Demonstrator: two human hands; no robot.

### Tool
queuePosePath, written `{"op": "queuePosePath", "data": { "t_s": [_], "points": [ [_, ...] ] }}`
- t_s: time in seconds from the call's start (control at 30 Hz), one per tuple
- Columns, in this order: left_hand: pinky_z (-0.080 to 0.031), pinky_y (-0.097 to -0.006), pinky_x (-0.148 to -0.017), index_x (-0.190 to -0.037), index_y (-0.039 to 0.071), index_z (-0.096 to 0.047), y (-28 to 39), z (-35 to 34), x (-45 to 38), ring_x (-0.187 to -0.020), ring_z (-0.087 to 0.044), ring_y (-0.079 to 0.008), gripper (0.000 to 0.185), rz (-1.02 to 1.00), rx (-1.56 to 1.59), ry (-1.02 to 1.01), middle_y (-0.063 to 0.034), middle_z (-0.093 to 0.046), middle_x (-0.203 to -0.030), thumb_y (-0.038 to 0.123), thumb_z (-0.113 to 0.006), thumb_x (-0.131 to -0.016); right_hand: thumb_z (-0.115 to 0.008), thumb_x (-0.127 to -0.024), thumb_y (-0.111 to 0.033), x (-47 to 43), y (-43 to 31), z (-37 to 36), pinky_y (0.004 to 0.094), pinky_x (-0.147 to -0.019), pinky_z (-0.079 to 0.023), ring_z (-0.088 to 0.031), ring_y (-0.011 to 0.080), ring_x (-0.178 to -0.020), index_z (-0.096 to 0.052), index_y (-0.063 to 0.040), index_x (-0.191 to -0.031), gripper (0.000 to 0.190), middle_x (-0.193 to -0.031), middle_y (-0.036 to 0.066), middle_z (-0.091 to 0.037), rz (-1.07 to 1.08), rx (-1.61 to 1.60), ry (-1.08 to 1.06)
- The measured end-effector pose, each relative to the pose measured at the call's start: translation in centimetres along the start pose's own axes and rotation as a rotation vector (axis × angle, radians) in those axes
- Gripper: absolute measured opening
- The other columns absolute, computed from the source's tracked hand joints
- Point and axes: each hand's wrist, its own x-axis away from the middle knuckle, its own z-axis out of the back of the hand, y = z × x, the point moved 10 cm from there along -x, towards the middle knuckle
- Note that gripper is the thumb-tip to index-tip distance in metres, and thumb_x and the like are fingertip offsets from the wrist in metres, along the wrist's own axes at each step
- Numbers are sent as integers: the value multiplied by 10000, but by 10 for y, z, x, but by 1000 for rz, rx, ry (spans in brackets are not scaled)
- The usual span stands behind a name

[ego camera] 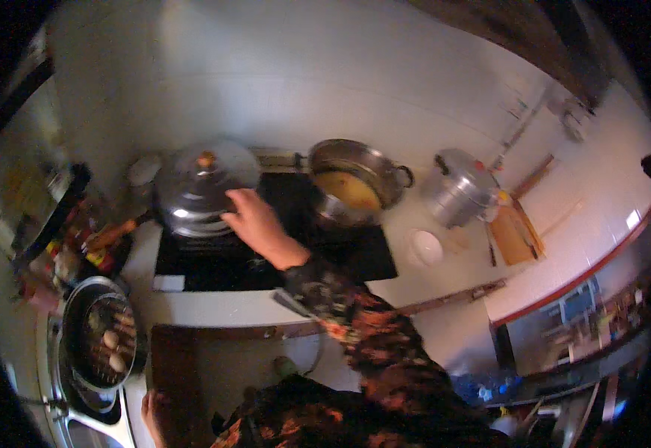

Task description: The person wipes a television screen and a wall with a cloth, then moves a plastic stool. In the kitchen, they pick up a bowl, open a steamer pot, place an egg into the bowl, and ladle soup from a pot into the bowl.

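Note:
My right hand (pixel 264 228) reaches over the black cooktop (pixel 219 266), thumb and fingers apart, with nothing seen in it. Its fingertips lie over the right side of a domed pan lid (pixel 191 190) with an orange-brown knob (pixel 206 160); whether they touch it I cannot tell. The lidded pan's handle (pixel 118 231) points left. Right of the hand, a steel pot (pixel 353 154) without a lid stands tilted in view, yellowish liquid (pixel 343 187) inside. My left hand (pixel 150 417) shows only partly at the lower left, beside a brown cabinet edge; its fingers are mostly hidden.
At left, a dark pan (pixel 73 319) holds eggs (pixel 114 353) on a rack. Bottles and jars (pixel 98 255) crowd behind it. To the right are an aluminium pot (pixel 459 185), a white bowl (pixel 426 247) and a wooden cutting board (pixel 513 235). A wall stands behind the cooktop.

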Motion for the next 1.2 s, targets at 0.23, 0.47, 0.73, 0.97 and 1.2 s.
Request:
{"op": "queuePosePath", "data": {
  "t_s": [0.23, 0.47, 0.73, 0.97, 1.2],
  "points": [
    [-425, -227, -598, -1014, 33, -585, -3, -25, -18, -697, -516, -90, 204, 133, 289, -68, 1, -590, -830, 201, -543, -906, -662, -790, -42, 69, -54, -21, 287, -643, -515, -625, 198, -792, -567, -23, -1061, 287, -978, 121, -586, -98, -129, -263],
    [-448, -248, -652, -1059, 15, -556, -48, 40, 19, -733, -537, -113, 233, 108, 239, 57, -36, -593, -873, 204, -516, -929, -661, -792, -160, 85, -206, -169, 391, -730, -501, -597, 333, -869, -535, -68, -1097, 343, -1027, 144, -572, 190, -359, -609],
    [-466, -244, -626, -1064, 7, -547, -126, 101, 99, -714, -569, -125, 230, 212, 497, 400, -67, -603, -866, 191, -511, -931, -756, -690, -230, 141, -278, -353, 503, -816, -460, -513, 491, -975, -444, -37, -1190, 620, -1224, 325, -350, 383, -159, -1072],
    [-461, -227, -605, -1049, 32, -559, -168, 120, 142, -689, -577, -113, 198, 306, 610, 574, -59, -613, -855, 179, -507, -929, -812, -591, -418, 174, -279, -422, 461, -846, -470, -515, 463, -1008, -441, -6, -1223, 841, -1198, 331, -356, 368, 73, -1190],
    [-462, -224, -603, -1047, 34, -561, -170, 129, 131, -675, -579, -112, 196, 311, 628, 580, -60, -618, -849, 179, -506, -928, -781, -618, -373, 180, -267, -439, 470, -862, -442, -449, 416, -1059, -536, -7, -1089, 646, -1097, 284, -444, 369, 150, -1207]
  ]
}}
